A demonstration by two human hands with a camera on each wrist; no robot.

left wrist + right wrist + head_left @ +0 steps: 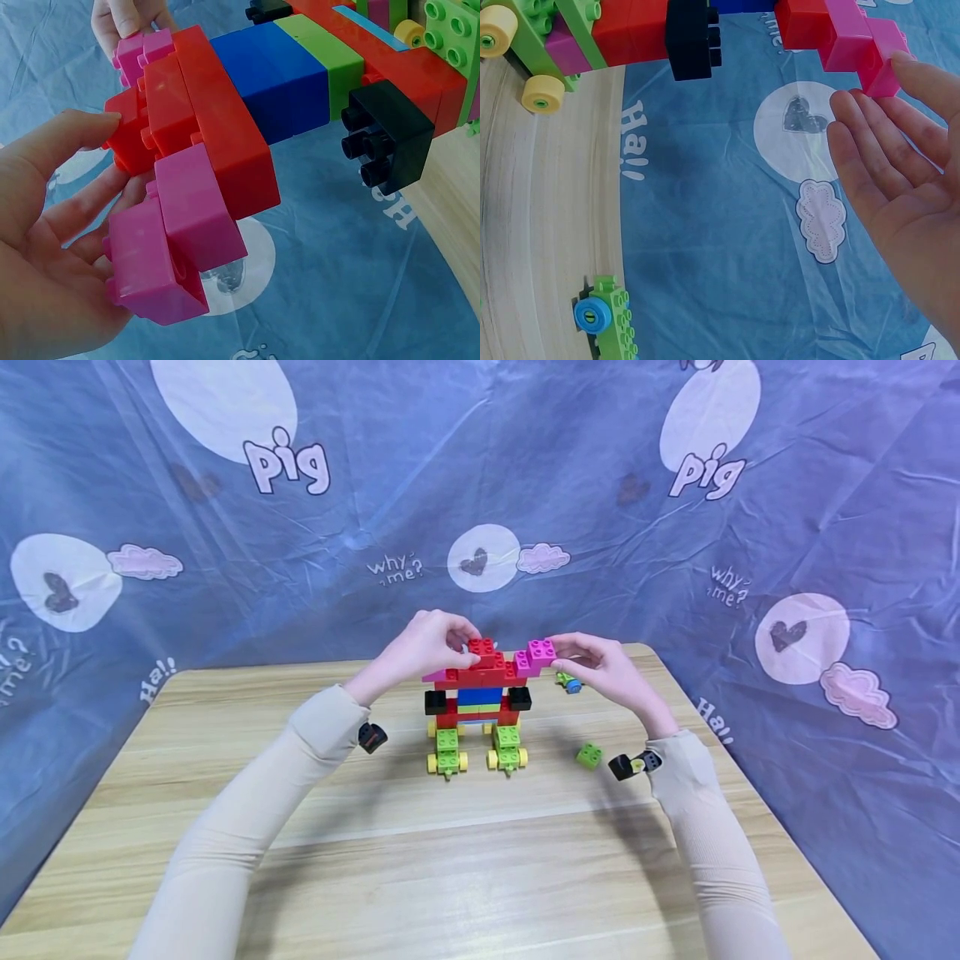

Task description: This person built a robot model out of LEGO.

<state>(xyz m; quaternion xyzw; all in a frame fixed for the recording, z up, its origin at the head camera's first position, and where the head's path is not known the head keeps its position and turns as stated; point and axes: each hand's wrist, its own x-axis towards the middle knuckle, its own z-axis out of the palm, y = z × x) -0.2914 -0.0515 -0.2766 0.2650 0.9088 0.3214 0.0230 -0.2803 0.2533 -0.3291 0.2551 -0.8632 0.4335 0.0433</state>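
A tall figure of toy building bricks stands upright on wheeled green bases (pixel 507 739). Its middle has a blue brick (pixel 480 697) over a lime green one, with a black brick (pixel 519 698) sticking out on either side. My left hand (pixel 422 645) pinches the red brick (pixel 129 129) at the very top between thumb and fingers. Stepped pink bricks (pixel 196 199) form the left arm, beside that palm. On the opposite side, my right hand (pixel 609 673) pinches the outer pink brick (pixel 885 58) at the end of the other arm, thumb on top and fingers underneath.
A loose green brick (pixel 589 755) lies on the wooden table (pixel 450 877) right of the figure. Farther back is a small green piece with blue wheels (pixel 613 319), close to the table's edge. A blue printed cloth (pixel 420 485) hangs behind and at the sides.
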